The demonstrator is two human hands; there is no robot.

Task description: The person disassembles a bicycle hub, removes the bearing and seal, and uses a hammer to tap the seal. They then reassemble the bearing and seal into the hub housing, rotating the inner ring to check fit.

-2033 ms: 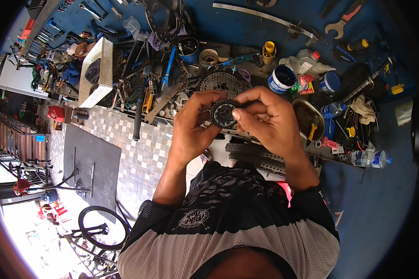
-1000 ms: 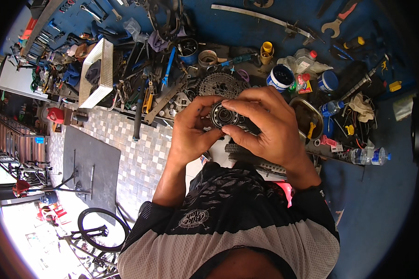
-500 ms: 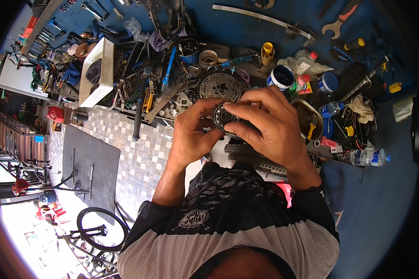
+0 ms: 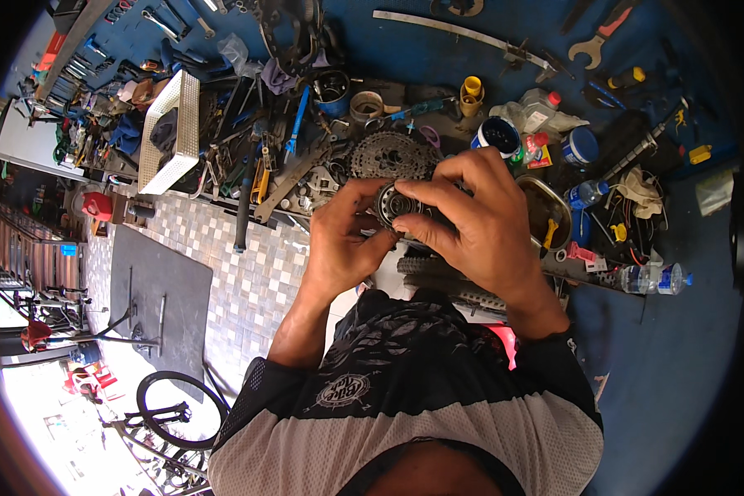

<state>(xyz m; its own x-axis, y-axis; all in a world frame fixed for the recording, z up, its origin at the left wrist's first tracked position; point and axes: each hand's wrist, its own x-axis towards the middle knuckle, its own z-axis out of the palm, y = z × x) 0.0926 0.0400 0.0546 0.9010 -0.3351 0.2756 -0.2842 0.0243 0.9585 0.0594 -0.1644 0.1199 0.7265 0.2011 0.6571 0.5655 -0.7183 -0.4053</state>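
Holding a small toothed ring part [image 4: 395,205] in the air above the cluttered workbench [image 4: 438,107], both hands are closing on it together. The left hand [image 4: 339,240] is pinching its left edge, and the right hand [image 4: 479,227] is covering its right side with the fingertips on top. The part could be slipping from greasy fingers, I think, and falling among the tools or onto the tiled floor [image 4: 240,281].
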